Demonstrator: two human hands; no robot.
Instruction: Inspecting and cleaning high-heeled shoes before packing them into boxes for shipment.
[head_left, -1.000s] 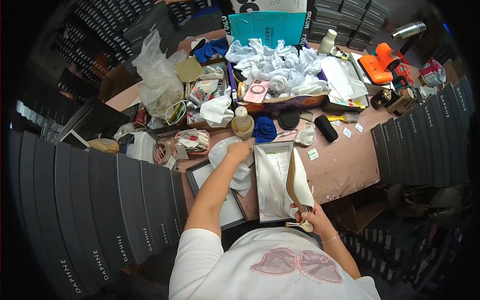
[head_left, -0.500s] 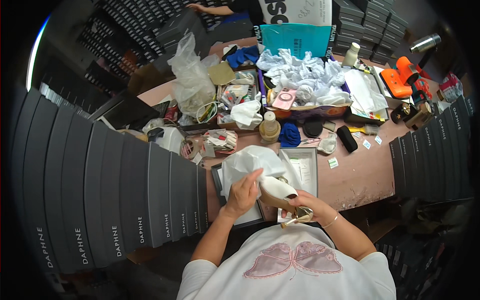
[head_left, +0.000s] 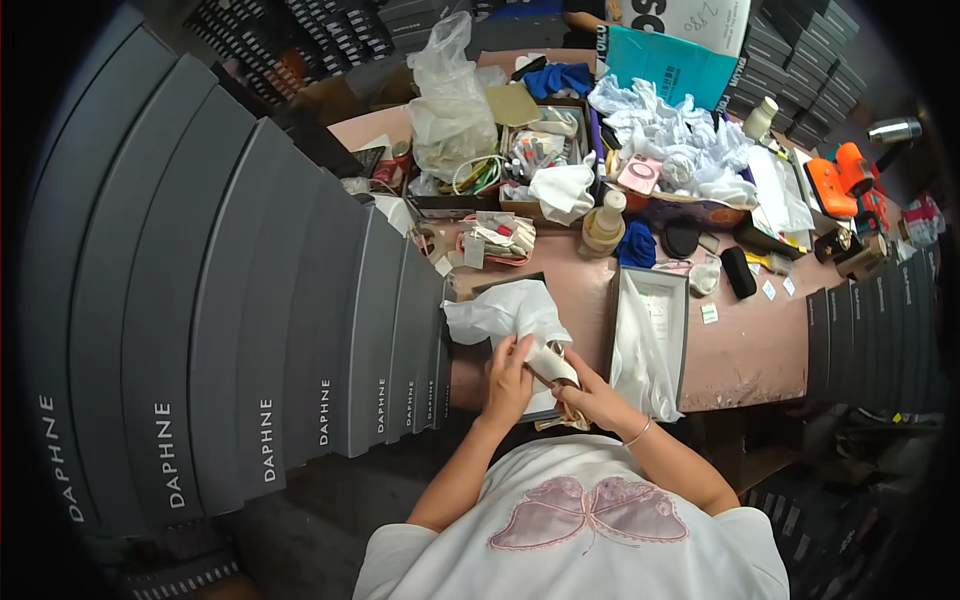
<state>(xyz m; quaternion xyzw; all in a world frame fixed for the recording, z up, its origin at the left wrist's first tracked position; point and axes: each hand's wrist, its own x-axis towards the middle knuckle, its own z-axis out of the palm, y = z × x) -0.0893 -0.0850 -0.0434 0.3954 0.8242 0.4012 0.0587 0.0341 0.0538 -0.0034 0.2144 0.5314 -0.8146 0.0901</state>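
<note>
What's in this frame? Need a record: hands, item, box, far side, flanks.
left hand: fingers at tissue paper by the shoe's toe; exact grip unclear
right hand: holding white high-heeled shoe toward its heel end
box: open shoebox, right of the hands, white wrapping inside
far side: pump bottle, blue cloth, pink phone
flanks: left shoebox stack, right shoebox stack, both dark gray

White shoe [head_left: 557, 369], seemingly heeled, in fingers [head_left: 584, 371]
</note>
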